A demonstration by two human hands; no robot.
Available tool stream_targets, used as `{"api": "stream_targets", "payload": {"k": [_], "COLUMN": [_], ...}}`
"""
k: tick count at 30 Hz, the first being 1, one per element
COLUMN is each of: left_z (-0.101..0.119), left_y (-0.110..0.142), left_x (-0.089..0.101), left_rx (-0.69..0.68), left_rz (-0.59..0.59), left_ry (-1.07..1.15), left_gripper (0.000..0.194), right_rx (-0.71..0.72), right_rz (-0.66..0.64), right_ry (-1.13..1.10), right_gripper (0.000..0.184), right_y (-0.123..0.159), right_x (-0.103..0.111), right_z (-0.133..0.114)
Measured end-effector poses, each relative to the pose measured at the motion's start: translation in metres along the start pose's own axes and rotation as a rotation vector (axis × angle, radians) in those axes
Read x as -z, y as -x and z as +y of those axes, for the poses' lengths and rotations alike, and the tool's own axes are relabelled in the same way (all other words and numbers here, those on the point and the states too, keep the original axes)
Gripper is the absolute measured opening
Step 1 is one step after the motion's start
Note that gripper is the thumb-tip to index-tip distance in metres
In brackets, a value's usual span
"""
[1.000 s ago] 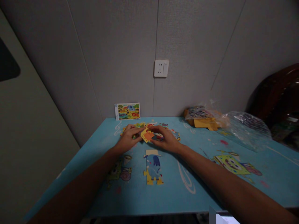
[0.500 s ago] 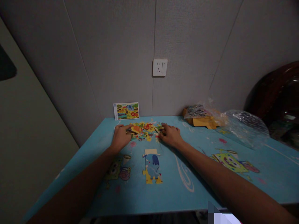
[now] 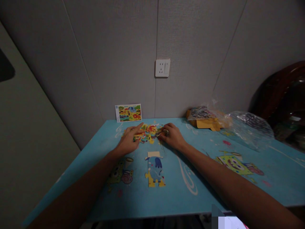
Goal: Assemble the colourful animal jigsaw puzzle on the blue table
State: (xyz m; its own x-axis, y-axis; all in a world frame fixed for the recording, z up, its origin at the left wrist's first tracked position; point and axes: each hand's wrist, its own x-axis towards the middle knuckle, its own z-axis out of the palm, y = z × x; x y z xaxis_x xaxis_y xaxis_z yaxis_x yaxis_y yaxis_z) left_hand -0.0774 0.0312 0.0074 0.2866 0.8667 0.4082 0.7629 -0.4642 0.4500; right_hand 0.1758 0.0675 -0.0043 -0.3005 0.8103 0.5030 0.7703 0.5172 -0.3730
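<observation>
A heap of colourful jigsaw pieces (image 3: 149,133) lies at the far middle of the blue cartoon-printed table (image 3: 190,197). My left hand (image 3: 129,141) rests on the heap's left side, its index finger stretched out over the pieces. On the heap's right side, my right hand (image 3: 172,136) has its fingers curled among the pieces; what they grip is too small to make out. A small joined group of pieces showing a blue figure (image 3: 154,168) lies nearer to me, apart from both hands.
A picture card (image 3: 128,112) leans against the wall behind the heap, under a wall socket (image 3: 162,67). Plastic bags with a yellow box (image 3: 205,120) and dark contents (image 3: 252,125) lie at the back right. A dark wooden chair back (image 3: 283,95) stands at the right.
One second ago both hands held a yellow-orange piece together above the heap. They then parted to the heap's sides, and now they have drawn in over the pieces.
</observation>
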Motion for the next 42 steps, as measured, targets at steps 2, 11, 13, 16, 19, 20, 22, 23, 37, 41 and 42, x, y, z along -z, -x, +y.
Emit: {"api": "stream_targets", "payload": {"k": [2, 11, 13, 16, 19, 20, 22, 23, 37, 41, 42], "left_z": [0.004, 0.005, 0.005, 0.005, 0.006, 0.006, 0.007, 0.008, -0.02, -0.018, -0.017], "left_y": [0.003, 0.007, 0.007, 0.008, 0.008, 0.009, 0.008, 0.008, -0.006, -0.005, -0.005], "left_x": [-0.001, -0.001, 0.001, 0.002, 0.002, 0.002, 0.002, 0.001, -0.002, -0.005, -0.005], "left_rx": [-0.09, -0.307, -0.327, -0.322, -0.31, -0.299, -0.258, -0.233, 0.301, 0.267, 0.258], "left_rz": [-0.094, -0.175, -0.147, -0.139, -0.132, -0.125, -0.096, -0.066, 0.001, 0.006, 0.001], "left_ry": [0.029, 0.093, 0.108, 0.1, 0.089, 0.087, 0.075, 0.063, -0.333, -0.355, -0.359], "left_gripper": [0.09, 0.096, 0.095, 0.09, 0.081, 0.077, 0.071, 0.068, 0.042, 0.043, 0.043], "right_rx": [0.15, 0.487, 0.479, 0.47, 0.466, 0.463, 0.453, 0.451, 0.172, 0.136, 0.134], "right_rz": [0.111, 0.204, 0.219, 0.218, 0.212, 0.208, 0.191, 0.177, -0.252, -0.231, -0.231], "right_ry": [-0.109, -0.249, -0.231, -0.215, -0.203, -0.195, -0.19, -0.193, 0.047, 0.055, 0.055], "right_gripper": [0.023, 0.046, 0.051, 0.057, 0.058, 0.057, 0.055, 0.055, 0.063, 0.056, 0.056], "right_y": [0.002, 0.012, 0.011, 0.012, 0.012, 0.013, 0.013, 0.013, 0.006, 0.003, 0.003], "right_x": [0.0, 0.005, 0.004, 0.004, 0.004, 0.004, 0.005, 0.005, -0.011, -0.014, -0.014], "right_z": [-0.006, -0.039, -0.037, -0.034, -0.035, -0.035, -0.036, -0.037, -0.021, -0.024, -0.025]}}
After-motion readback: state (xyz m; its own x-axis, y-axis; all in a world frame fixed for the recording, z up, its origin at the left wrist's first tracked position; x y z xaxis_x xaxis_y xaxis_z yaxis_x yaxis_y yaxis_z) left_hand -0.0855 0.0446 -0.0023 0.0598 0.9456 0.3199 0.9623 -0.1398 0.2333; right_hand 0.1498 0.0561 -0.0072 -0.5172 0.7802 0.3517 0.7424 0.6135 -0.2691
